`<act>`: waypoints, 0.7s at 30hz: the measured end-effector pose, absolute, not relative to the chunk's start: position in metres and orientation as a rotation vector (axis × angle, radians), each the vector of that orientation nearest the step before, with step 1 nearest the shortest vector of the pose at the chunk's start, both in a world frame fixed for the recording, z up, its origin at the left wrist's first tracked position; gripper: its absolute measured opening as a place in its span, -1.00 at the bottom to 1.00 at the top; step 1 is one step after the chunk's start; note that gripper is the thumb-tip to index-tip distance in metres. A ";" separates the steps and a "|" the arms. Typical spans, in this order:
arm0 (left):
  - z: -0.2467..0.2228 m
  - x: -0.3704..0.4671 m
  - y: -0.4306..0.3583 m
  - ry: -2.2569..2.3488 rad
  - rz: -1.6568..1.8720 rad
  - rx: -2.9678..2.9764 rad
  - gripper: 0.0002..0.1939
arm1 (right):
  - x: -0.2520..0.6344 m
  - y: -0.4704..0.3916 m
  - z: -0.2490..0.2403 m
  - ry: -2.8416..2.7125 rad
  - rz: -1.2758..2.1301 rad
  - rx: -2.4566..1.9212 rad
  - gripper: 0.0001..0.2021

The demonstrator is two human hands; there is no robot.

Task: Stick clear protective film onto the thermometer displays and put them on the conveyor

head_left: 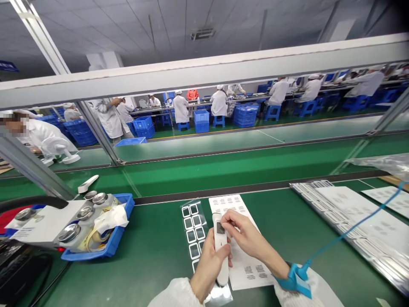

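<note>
My left hand (211,260) is wrapped round a white handheld device (221,244) with a small grey screen, which looks like an infrared thermometer. It is held nearly upright in view, screen side facing me. At the screen's right edge, my right hand (244,233) has thumb and forefinger pinched together; anything between them is too small to make out. Beneath the hands lie a white label sheet (251,273) with small grey print and, to its left, a clear strip (191,236) of white-framed square stickers. A blue wrist strap (293,281) circles my right wrist.
On the left stands a blue tray (119,238) with several metal-lidded bottles (69,232). Another white device (88,184) lies behind it on the green conveyor (198,170). Stacked sheets (354,217) lie right, crossed by a blue cord (358,228). Co-workers sit beyond the metal frame.
</note>
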State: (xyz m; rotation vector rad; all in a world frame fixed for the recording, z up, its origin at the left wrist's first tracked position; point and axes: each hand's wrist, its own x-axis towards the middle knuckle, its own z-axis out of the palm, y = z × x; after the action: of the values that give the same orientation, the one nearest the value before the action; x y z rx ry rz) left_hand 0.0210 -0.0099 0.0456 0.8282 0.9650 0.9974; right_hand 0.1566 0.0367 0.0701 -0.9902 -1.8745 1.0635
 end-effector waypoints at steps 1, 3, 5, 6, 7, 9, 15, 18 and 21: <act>0.045 0.021 -0.010 0.966 0.995 0.830 -0.65 | 0.157 0.036 0.070 -1.876 1.062 -0.998 -0.81; 0.044 0.021 -0.010 0.957 0.997 0.834 -0.68 | 0.157 0.036 0.071 -1.883 1.062 -1.007 -0.81; 0.043 0.021 -0.010 0.947 1.000 0.834 -0.68 | 0.158 0.036 0.071 -1.889 1.061 -1.006 -0.81; 0.042 0.021 -0.010 0.946 1.002 0.833 -0.67 | 0.159 0.036 0.071 -1.891 1.058 -1.004 -0.81; 0.041 0.021 -0.010 0.947 1.003 0.830 -0.66 | 0.159 0.036 0.071 -1.890 1.055 -1.005 -0.80; 0.039 0.021 -0.010 0.955 1.002 0.824 -0.67 | 0.159 0.037 0.070 -1.885 1.051 -1.012 -0.80; 0.039 0.022 -0.010 0.949 1.005 0.825 -0.67 | 0.158 0.038 0.069 -1.846 1.084 -1.024 -0.81; 0.040 0.023 -0.011 0.960 1.004 0.813 -0.60 | 0.159 0.037 0.069 -1.842 1.086 -1.026 -0.82; 0.039 0.023 -0.011 0.954 0.995 0.799 -0.53 | 0.159 0.036 0.069 -1.846 1.071 -1.023 -0.82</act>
State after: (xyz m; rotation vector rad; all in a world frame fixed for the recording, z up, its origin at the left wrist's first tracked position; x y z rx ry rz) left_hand 0.0226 -0.0113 0.0388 0.7987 0.9543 0.9953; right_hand 0.1595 0.0362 0.0691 -1.0234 -1.8456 1.0710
